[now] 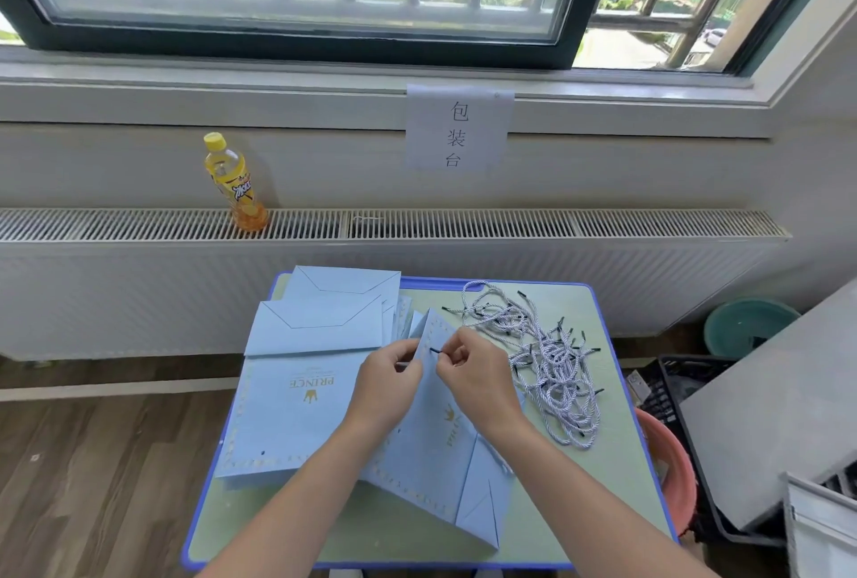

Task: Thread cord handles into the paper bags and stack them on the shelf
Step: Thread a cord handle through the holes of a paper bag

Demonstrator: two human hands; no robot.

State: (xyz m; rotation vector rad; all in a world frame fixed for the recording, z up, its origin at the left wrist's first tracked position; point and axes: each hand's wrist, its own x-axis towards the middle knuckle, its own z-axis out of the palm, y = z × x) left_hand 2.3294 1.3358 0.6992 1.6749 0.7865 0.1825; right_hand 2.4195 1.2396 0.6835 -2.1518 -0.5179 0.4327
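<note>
Right grip (pixel 468 369) pinches cord tip (pixel 436 350) pointing left; left grip (pixel 387 380) grasps bag (pixel 431 429).

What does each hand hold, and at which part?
Right hand pinches a cord's black tip; left hand holds the paper bag at its top edge.

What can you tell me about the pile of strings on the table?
The pile of strings lies loose and tangled on the right side of the green table, beside the blue paper bags. The strings look like twisted cord, white with darker flecks, and each ends in a short black tip. They loop over one another in a heap that spreads from the table's far edge towards its right side. Neither hand touches the heap; the right hand pinches one black tip at a bag's edge.
</note>
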